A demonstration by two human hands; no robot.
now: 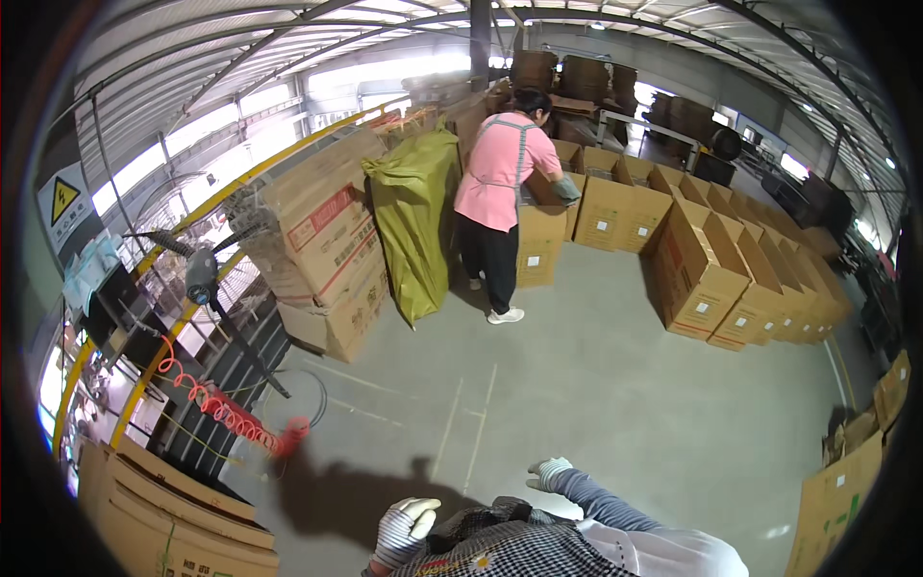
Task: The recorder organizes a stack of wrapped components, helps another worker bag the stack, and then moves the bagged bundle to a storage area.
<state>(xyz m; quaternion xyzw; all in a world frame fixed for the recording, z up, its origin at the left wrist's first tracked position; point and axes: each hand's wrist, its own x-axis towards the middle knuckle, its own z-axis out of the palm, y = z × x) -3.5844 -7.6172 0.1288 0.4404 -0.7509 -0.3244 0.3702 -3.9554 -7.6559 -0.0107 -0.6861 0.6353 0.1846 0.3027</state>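
My left hand, in a pale striped work glove, is at the lower middle beside my checked apron. Its fingers curl in and nothing shows in them. Further right, my right hand in a similar glove reaches out over the grey floor, below a grey sleeve. Its fingertips point left with a gap between them, and it holds nothing visible. Both hands are apart from any box. Ahead, a co-worker in a pink top bends over an open cardboard box, with gloved hands at its top.
Rows of open cardboard boxes stand right of the co-worker. Stacked cartons and a green sack are at left, near a fan and a red coiled hose. Flattened cartons lean lower left; cardboard stands lower right.
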